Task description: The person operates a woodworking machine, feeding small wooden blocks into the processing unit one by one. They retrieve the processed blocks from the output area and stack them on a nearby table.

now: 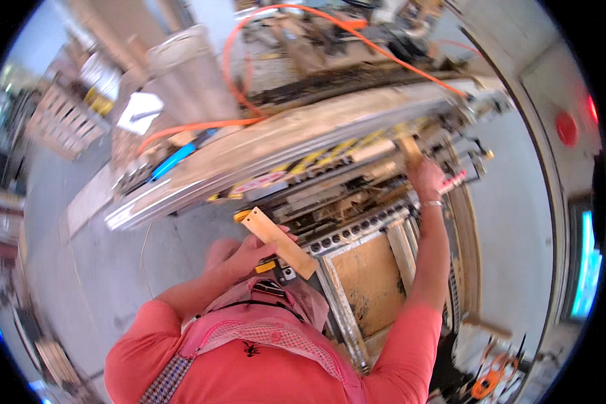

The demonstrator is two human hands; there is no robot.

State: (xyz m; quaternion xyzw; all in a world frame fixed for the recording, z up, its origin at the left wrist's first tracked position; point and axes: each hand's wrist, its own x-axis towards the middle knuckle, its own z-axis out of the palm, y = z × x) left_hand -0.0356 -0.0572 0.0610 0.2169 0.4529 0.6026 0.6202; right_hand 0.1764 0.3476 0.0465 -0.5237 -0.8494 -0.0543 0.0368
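Observation:
My left hand (254, 252) is closed around a short flat wooden strip (280, 244) with small drilled holes at its far end. The strip lies tilted in front of my waist, above the near left end of a machine. My right arm reaches out to the far right, where my right hand (425, 178) grips a small wooden piece (409, 149). That piece is next to the machine's long metal beam (303, 149), which carries black and yellow warning stripes. Motion blur softens the right fingers, and the lower part of the held piece is hidden by them.
An orange hose (230, 60) loops over the wooden board (357, 108) on the beam. A blue-handled tool (173, 161) lies at its left end. Below my right arm is a framed wooden panel (367, 283). At left stands a slatted crate (67, 121); at right, a lit screen (586, 262).

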